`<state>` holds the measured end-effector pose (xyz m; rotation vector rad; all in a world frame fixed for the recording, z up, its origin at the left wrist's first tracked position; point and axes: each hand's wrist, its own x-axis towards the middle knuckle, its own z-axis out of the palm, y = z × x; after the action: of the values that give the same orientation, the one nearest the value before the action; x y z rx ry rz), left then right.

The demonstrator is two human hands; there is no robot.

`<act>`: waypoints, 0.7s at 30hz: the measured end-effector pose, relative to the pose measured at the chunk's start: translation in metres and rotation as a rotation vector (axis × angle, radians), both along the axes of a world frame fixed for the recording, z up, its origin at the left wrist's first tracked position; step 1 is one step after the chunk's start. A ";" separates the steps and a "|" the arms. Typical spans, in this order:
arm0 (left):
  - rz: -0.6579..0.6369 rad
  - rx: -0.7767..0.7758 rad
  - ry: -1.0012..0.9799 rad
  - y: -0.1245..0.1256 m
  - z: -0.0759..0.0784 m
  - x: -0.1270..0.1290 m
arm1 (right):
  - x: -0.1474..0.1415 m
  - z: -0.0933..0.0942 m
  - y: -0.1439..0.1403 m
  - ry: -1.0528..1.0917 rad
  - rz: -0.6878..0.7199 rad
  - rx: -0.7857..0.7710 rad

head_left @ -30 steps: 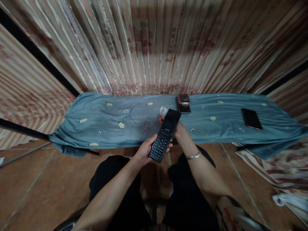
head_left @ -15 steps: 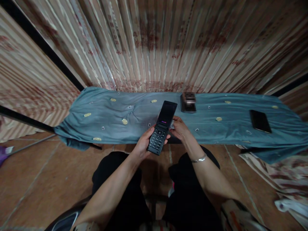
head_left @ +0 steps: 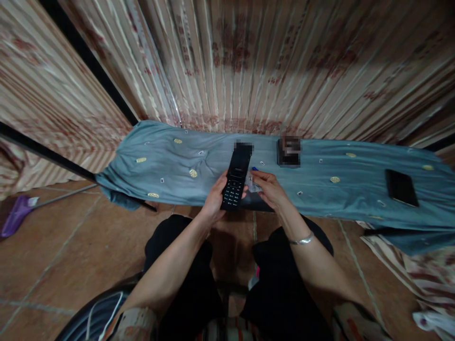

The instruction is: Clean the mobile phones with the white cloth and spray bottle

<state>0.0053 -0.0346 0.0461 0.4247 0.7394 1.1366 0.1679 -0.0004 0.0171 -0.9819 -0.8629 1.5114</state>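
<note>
The left hand [head_left: 215, 201] had its grip clamped around the lower half of an open black flip phone [head_left: 236, 177], held upright over the near edge of the cloth-covered worktop [head_left: 167, 161]. Just right of the phone, the right hand [head_left: 270, 189] pinched a small pale item, too blurred to identify. Farther right of the phone lay a blurred dark object [head_left: 289, 151], and well beyond it a black smartphone [head_left: 401, 187].
</note>
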 end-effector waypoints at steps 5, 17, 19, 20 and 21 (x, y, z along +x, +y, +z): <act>0.114 0.013 0.123 0.000 -0.006 0.009 | -0.012 -0.014 0.006 -0.050 -0.101 0.009; 0.254 0.074 0.174 0.023 0.004 0.011 | -0.032 -0.013 0.009 -0.064 -0.104 0.048; 0.283 0.065 0.157 0.029 0.007 0.009 | -0.037 -0.012 0.004 -0.067 -0.053 0.033; 0.297 0.066 0.148 0.033 0.009 0.008 | -0.039 -0.011 0.001 -0.067 -0.029 0.023; 0.309 0.073 0.139 0.036 0.010 0.007 | -0.042 -0.010 -0.002 -0.067 -0.011 0.013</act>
<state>0.0121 0.0014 0.0560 0.4652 0.9088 1.4371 0.1263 -0.0028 0.0066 -1.0310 -0.9126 1.4691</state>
